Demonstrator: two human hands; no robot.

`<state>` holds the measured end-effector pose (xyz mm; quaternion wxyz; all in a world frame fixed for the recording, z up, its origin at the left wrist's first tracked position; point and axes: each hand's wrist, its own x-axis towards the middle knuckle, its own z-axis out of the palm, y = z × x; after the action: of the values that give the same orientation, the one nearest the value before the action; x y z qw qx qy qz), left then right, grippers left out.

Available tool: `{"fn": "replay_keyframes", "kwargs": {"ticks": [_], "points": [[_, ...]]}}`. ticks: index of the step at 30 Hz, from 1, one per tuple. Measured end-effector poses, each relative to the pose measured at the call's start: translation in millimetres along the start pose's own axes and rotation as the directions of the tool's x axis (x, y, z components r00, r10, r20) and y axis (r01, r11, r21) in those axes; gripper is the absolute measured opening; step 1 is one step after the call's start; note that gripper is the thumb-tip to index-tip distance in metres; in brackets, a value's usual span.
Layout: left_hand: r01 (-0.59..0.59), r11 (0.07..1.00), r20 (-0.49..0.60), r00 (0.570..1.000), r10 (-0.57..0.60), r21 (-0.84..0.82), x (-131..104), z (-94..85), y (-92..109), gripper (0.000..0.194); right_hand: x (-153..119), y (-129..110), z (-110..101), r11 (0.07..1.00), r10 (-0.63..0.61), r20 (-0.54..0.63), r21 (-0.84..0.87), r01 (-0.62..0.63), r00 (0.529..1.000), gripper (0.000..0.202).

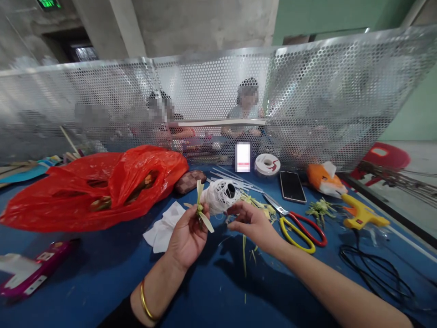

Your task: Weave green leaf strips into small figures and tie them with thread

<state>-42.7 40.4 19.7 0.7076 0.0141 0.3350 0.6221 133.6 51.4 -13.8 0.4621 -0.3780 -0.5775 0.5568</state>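
My left hand (189, 237) pinches a small knotted piece of pale green leaf strips (200, 210), its ends sticking out above and below the fingers. My right hand (254, 223) is just to the right, in front of a spool of white thread (218, 196). Its thumb and fingertips are apart, with nothing I can make out between them. Fine loose thread hangs below the spool. Scraps of pale green strip (261, 207) lie behind my right hand, and scissors (297, 228) with red and yellow handles rest beside my right forearm.
A red plastic bag (112, 182) spreads over the left, behind a purple tool (41, 269). White tissue (165, 228) lies near my left hand. A phone (292, 187), a ribbon roll (267, 165) and a corded yellow glue gun (363, 214) are right. Behind a perforated metal screen (205, 82) people sit.
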Motion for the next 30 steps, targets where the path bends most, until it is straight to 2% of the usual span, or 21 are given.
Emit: {"fn": "replay_keyframes", "kwargs": {"ticks": [2,4,7,9,13,16,18,20,22,27,30], "points": [[0.007,1.0,-0.004,1.0,-0.007,0.004,1,-0.6,0,0.022,-1,1,1,0.999,0.021,0.02,0.031,-0.022,1.0,0.027],[-0.009,1.0,-0.002,1.0,0.009,0.003,3,-1.7,2,0.022,-2,-3,-2,0.999,0.048,0.072,-0.028,-0.046,0.996,0.015],[-0.08,0.997,0.005,0.997,0.08,-0.004,9,-3.6,8,0.021,-5,-17,-13,0.983,0.066,0.203,-0.183,-0.028,0.977,0.02],[-0.121,0.993,0.011,0.993,0.121,0.009,13,-4.5,11,0.02,-5,-29,-22,0.959,0.007,0.257,-0.275,0.067,0.966,0.018],[-0.141,0.988,0.018,0.99,0.14,0.058,15,-5.1,12,0.02,-5,-49,-39,0.848,-0.23,0.26,-0.418,0.325,0.938,0.016],[-0.155,0.981,0.036,0.988,0.152,0.114,13,-5.4,9,0.018,-6,-57,-46,0.811,-0.312,0.172,-0.465,0.356,0.934,0.016],[-0.167,0.971,0.058,0.986,0.159,0.172,12,-6.2,6,0.015,-7,-58,-47,0.88,-0.302,0.037,-0.374,0.294,0.952,0.017],[-0.168,0.957,0.105,0.984,0.147,0.237,10,-7.6,2,0.009,-6,-56,-48,0.962,-0.226,-0.112,-0.181,0.204,0.968,0.016],[-0.16,0.939,0.166,0.98,0.113,0.306,9,-9.6,0,0.004,-4,-52,-49,0.989,-0.139,-0.206,0.027,0.148,0.969,0.014],[-0.147,0.861,0.274,0.962,0.009,0.486,6,-13.9,-2,0.009,0,-48,-53,0.907,0.034,-0.231,0.416,0.067,0.972,0.013],[-0.14,0.831,0.281,0.959,-0.021,0.539,4,-14.0,-1,0.01,1,-49,-52,0.844,0.087,-0.203,0.535,0.036,0.975,0.018]]}}
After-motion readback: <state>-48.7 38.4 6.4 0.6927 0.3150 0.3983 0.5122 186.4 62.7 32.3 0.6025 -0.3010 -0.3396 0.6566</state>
